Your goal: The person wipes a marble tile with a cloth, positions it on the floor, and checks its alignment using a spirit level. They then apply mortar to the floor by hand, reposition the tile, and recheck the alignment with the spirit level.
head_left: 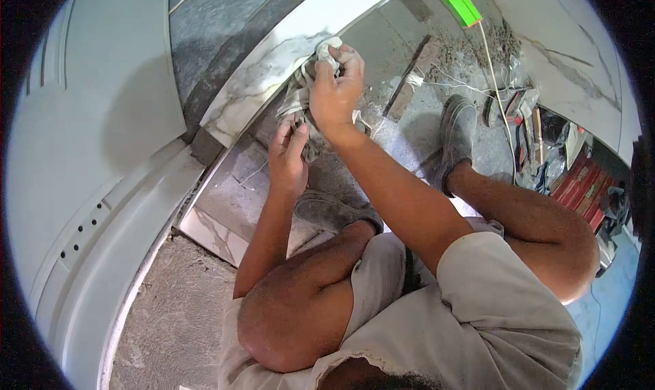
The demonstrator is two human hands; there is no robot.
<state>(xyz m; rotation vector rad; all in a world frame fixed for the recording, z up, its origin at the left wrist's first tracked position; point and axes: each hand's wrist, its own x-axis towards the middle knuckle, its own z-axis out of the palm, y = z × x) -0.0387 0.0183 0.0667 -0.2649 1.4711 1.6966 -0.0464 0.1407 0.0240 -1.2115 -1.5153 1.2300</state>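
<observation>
A dirty, crumpled grey-white rag (298, 98) hangs between my two hands, against the front edge of a white marble-look tile slab (256, 73). My right hand (338, 86) is closed on the upper part of the rag, with a bunched end sticking out by the thumb and fingers. Lower and to the left, my left hand (288, 154) pinches the rag's lower part between thumb and fingers. Some of the rag is hidden behind my right hand and wrist.
A white door (89, 117) and its frame stand on the left. A green tool (456, 1) with a cable lies at the top. Rubble (477, 49), a flat strip (415, 79) and loose strings litter the floor. At right are a red box (583, 189) and assorted tools.
</observation>
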